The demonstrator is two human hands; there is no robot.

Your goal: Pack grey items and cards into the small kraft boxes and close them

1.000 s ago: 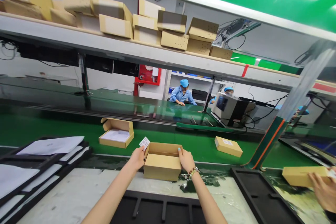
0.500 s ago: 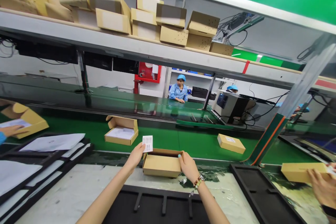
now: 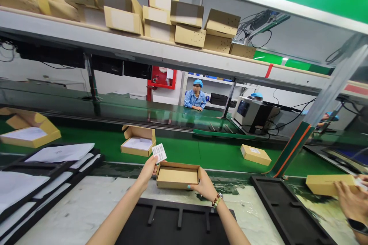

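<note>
Near edge: black tray (image 3: 178, 222) on the work table (image 3: 86, 206), forearms reaching over it. Right hand (image 3: 204, 185) grips the near-right corner of an open shallow cardboard box (image 3: 177, 175), fingers under, thumb on the rim. Left hand (image 3: 148, 169) touches the box's left end and pinches a small white label sheet (image 3: 159, 152) upright above it. Box sits at the table's far edge, just short of the green conveyor belt (image 3: 212, 157). Far right: a co-worker's hand (image 3: 349, 201) on a closed box (image 3: 327, 184). On the belt: open box with white sheet (image 3: 138, 145) left-centre, sealed box (image 3: 255, 154) right, another open box (image 3: 28, 134) far left. Overhead shelf (image 3: 161, 51) stacked with cartons.
</note>
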